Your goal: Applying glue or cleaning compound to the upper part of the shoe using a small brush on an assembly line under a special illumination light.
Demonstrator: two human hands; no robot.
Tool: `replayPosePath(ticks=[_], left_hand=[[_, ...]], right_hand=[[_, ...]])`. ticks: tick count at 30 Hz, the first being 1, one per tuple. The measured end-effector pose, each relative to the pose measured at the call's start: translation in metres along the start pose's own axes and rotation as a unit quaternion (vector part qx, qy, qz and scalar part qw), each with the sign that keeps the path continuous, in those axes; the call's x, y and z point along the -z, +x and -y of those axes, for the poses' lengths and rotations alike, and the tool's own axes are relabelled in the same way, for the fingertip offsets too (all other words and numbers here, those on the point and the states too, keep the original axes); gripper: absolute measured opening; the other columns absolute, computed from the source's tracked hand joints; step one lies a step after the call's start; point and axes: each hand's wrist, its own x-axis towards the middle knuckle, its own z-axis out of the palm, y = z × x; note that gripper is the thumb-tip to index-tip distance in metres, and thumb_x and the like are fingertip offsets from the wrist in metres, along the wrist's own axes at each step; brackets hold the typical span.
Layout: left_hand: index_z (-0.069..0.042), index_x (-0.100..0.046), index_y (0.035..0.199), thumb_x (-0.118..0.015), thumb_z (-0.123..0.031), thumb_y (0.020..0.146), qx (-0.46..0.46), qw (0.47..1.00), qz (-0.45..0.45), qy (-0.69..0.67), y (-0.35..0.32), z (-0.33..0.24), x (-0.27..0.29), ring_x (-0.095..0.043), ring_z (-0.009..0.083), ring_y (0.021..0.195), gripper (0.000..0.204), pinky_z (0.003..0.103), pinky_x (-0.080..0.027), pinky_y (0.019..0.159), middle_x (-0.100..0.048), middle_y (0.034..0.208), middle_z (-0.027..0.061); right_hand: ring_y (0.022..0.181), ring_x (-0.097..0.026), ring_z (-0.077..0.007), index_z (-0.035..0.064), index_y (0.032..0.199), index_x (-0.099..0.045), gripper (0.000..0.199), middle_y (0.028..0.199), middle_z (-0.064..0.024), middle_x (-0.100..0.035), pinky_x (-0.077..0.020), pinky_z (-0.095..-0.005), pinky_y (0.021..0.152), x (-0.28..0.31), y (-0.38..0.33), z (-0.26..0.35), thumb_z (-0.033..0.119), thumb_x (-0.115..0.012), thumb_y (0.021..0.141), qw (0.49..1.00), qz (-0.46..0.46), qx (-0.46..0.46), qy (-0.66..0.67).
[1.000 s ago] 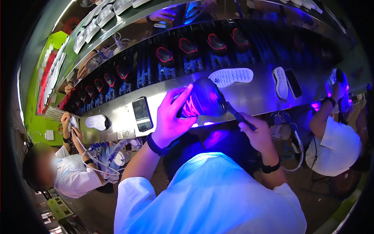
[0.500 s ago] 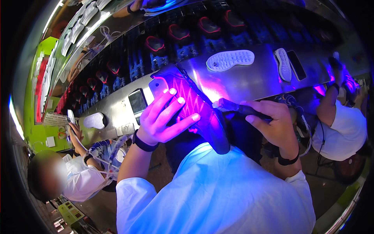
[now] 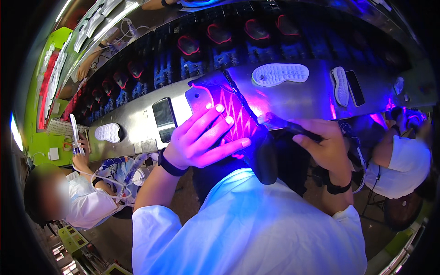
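Observation:
A dark shoe upper (image 3: pixel 233 103) with a zigzag pattern, glowing pink under violet light, is tilted in front of my chest. My left hand (image 3: pixel 195 142) holds it from the left, fingers laid across its side. In my right hand (image 3: pixel 325 142) is a brush (image 3: pixel 276 122) with a dark handle. Its bristle end touches or nearly touches the upper's lower edge, where a bright spot shines. The underside of the upper and my left thumb are hidden.
On the metal bench lie white soles (image 3: pixel 280 74) and phones (image 3: pixel 163 120). Beyond, a dark conveyor carries several red-rimmed shoes (image 3: pixel 219 33). A co-worker on the left holds a white sole (image 3: pixel 76 133); another person in white (image 3: pixel 403 158) sits at right.
The bench and shoe have shifted slightly right in the view. My brush stays by the upper's edge. The left co-worker's sole now stands more upright.

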Motion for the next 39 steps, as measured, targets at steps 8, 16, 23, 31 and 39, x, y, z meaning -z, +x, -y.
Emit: replayPosePath(ticks=[8, 16, 23, 31, 39], left_hand=[[-0.036, -0.07, 0.12, -0.081, -0.029, 0.077, 0.002, 1.0, -0.007, 0.016, 0.007, 0.003, -0.01, -0.069, 0.026, 0.101, 0.045, 0.04, -0.06, 0.088, -0.064, 0.111, 0.0032], [-0.035, -0.07, 0.121, -0.081, -0.027, 0.079, -0.019, 0.999, -0.026, -0.005, 0.022, -0.004, -0.027, -0.068, 0.0262, 0.105, 0.045, 0.04, -0.06, 0.089, -0.064, 0.114, 0.0037], [-0.037, -0.07, 0.121, -0.08, -0.019, 0.075, 0.014, 1.0, -0.012, 0.022, 0.022, 0.005, -0.022, -0.066, 0.0282, 0.108, 0.05, 0.042, -0.059, 0.091, -0.063, 0.117, 0.0055], [-0.015, -0.062, 0.135, -0.085, -0.026, 0.064, 0.413, 0.895, 0.121, -0.114, -0.024, 0.111, -0.046, -0.068, 0.0282, 0.099, 0.075, 0.036, -0.056, 0.083, -0.068, 0.111, 0.0133], [-0.005, -0.073, 0.105, -0.074, -0.044, 0.074, 0.659, 0.715, 0.232, 0.037, -0.095, 0.309, -0.065, -0.072, 0.0271, 0.095, 0.05, 0.036, -0.057, 0.085, -0.074, 0.104, 0.015]], right_hand=[[0.084, -0.067, -0.0254, 0.0031, 0.114, -0.072, 0.035, 0.093, -0.0149, -0.07, -0.05, -0.0309, 0.079, 0.029, -0.016, -0.001, 0.013, -0.078, 0.081, 0.977, 0.154, -0.145, -0.021], [0.091, -0.068, -0.0258, 0.0018, 0.114, -0.071, 0.033, 0.098, -0.0134, -0.072, -0.0506, -0.0336, 0.083, 0.024, 0.003, -0.011, 0.009, -0.077, 0.082, 0.995, 0.059, -0.073, 0.036], [0.075, -0.066, -0.019, 0.0022, 0.116, -0.071, 0.036, 0.089, -0.0091, -0.071, -0.0492, -0.0307, 0.07, 0.029, -0.031, -0.034, 0.012, -0.078, 0.081, 0.994, 0.107, -0.003, 0.022], [0.062, -0.052, -0.0049, 0.0005, 0.139, -0.054, 0.046, 0.087, -0.0033, -0.065, -0.039, -0.0202, 0.05, 0.023, -0.054, -0.109, 0.007, -0.063, 0.094, 0.95, -0.078, -0.28, 0.115], [0.062, -0.055, -0.0055, -0.0007, 0.142, -0.049, 0.046, 0.095, -0.0075, -0.067, -0.0385, -0.0179, 0.046, 0.006, -0.039, -0.119, 0.005, -0.056, 0.097, 0.943, -0.091, -0.291, 0.132]])
